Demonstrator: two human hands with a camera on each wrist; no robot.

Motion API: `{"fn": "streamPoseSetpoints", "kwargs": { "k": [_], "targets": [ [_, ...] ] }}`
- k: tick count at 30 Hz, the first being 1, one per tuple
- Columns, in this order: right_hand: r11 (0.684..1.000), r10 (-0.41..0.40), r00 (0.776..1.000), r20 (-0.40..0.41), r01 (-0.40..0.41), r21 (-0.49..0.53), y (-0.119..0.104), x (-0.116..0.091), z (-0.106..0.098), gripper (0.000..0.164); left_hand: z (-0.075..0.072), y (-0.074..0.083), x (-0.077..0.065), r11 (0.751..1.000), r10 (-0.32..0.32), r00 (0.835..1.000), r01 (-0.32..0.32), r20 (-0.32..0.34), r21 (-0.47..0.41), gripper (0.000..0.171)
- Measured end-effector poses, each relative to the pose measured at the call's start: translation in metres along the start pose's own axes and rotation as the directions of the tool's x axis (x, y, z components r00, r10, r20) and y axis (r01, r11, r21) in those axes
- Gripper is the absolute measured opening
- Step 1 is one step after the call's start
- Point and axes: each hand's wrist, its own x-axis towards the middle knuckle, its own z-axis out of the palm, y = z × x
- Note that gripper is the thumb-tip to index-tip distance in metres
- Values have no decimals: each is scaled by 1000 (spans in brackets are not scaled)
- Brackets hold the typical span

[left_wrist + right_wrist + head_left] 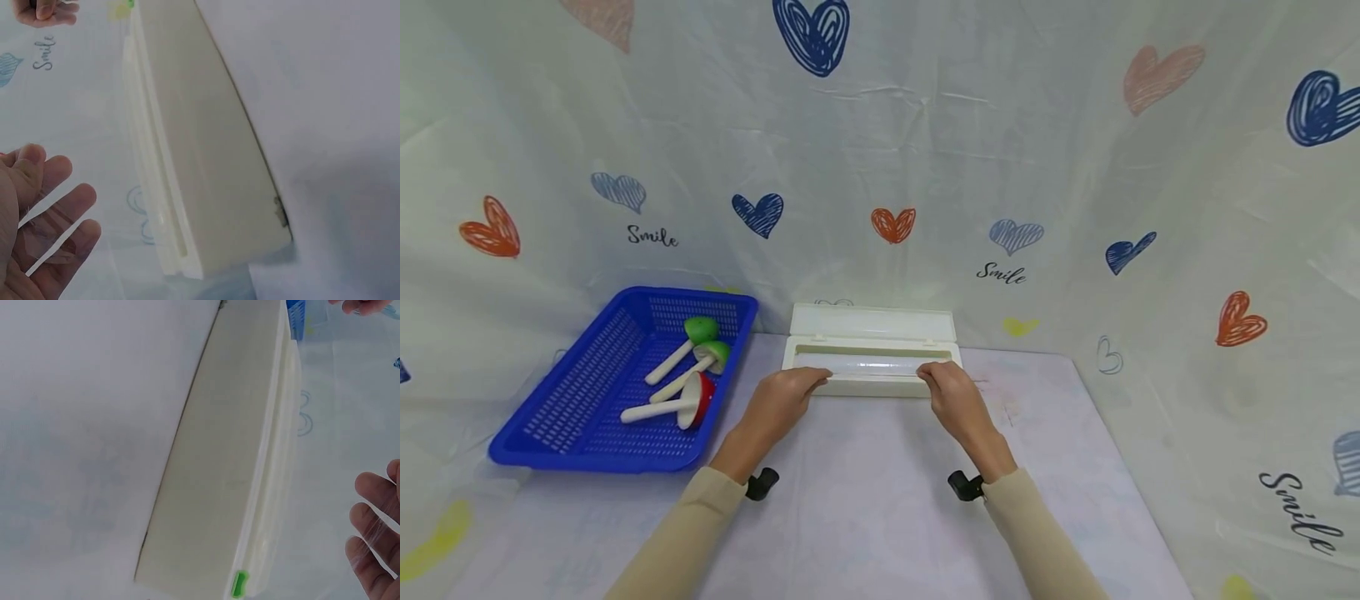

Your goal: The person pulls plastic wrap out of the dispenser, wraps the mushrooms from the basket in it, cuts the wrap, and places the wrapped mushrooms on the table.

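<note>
A long cream-white cling film dispenser box (872, 387) stands at the back of the table, its lid (872, 322) tipped up behind. The roll of clear cling film (867, 363) lies inside it. My left hand (782, 406) pinches the film's edge between thumb and forefinger near the box's left end. Near the right end, my right hand (958, 408) pinches the same edge. In the left wrist view, thin clear film lies across the spread other fingers of my left hand (53, 212). Similar film shows over the fingers of my right hand (375, 528) in the right wrist view.
A blue plastic basket (561, 461) sits to the left, holding two green-capped toy mushrooms (702, 330) and a red-capped one (688, 404). A small green piece (239, 584) is on the box's edge. Behind the table hangs a heart-printed sheet (865, 142).
</note>
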Motion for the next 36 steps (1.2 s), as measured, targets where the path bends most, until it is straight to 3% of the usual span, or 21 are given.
{"fn": "streamPoseSetpoints", "kwargs": {
  "k": [7,18,24,36],
  "targets": [
    [998,-57,997,-60,58,10,-3,-7,-5,5,-8,5,-3,1000,28,1000,-27,-11,7,20],
    [995,-101,991,-92,103,14,-13,-14,-17,4,-18,12,-7,997,78,995,-78,-56,0,22],
    [995,-99,989,-107,101,22,-17,-15,-23,7,-20,13,-7,993,118,988,-118,-95,8,18],
    [994,-67,992,-103,75,76,-24,-21,-33,7,-33,26,-10,994,100,993,-103,-69,-38,27]
  ]
}}
